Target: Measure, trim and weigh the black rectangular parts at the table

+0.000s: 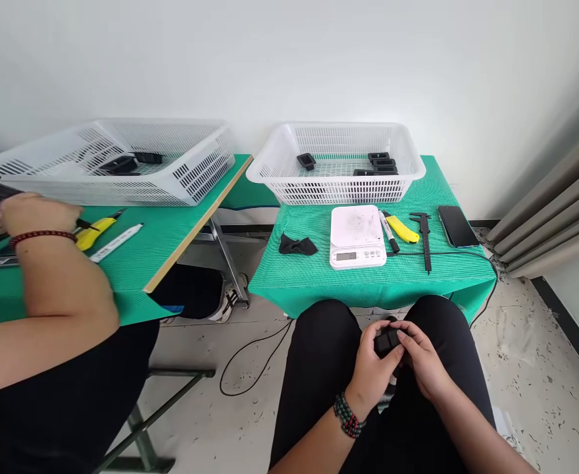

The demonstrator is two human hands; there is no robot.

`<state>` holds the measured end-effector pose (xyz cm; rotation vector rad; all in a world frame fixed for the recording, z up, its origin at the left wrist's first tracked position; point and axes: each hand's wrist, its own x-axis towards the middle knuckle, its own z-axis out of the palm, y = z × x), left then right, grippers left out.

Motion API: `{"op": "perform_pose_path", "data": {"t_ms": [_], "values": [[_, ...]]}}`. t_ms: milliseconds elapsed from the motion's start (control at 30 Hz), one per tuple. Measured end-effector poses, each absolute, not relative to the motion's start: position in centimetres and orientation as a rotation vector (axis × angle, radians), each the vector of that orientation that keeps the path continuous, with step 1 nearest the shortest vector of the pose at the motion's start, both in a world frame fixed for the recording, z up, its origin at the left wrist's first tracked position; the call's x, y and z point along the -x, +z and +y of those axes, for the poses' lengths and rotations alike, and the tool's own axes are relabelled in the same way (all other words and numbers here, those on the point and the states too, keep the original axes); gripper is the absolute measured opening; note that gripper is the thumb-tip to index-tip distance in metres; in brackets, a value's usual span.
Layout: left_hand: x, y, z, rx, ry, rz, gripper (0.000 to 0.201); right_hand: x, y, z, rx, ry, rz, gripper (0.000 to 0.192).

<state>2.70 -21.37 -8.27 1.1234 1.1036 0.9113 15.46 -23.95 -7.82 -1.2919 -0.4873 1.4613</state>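
Between my knees, below the table's front edge, I hold a small black block-like part (387, 340) with both hands. My left hand (372, 359) grips it from the left, thumb and fingers closed on its side. From the right, my right hand (420, 359) pinches the same part, its thumb on the near face. The part's underside is hidden by my fingers. On the green table in front lie a white digital scale (357, 237), a black-capped marker (389, 232), a yellow utility knife (402, 228), a black caliper (424, 241) and a crumpled black piece (297, 245).
A white plastic basket (336, 181) with several black frame-like parts (382, 162) stands at the back. A phone (457, 226) lies at right beside a black cable (493, 270). At left, a co-worker's arm (62, 276) reaches over a neighbouring table (171, 227) with another basket (205, 164).
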Motion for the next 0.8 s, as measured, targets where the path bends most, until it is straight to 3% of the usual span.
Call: {"op": "perform_pose_path", "data": {"t_ms": [267, 800], "values": [[-2.86, -8.1, -20.49, -0.756, 0.847, 1.122, 0.025, -15.03, -8.08, -23.73, 1.321, 1.547, -0.426, 0.049], [-2.51, -8.73, -20.5, -0.893, 0.829, 1.166, 0.021, -14.69, -8.34, -24.14, 1.367, 1.54, -0.441, 0.046]]}}
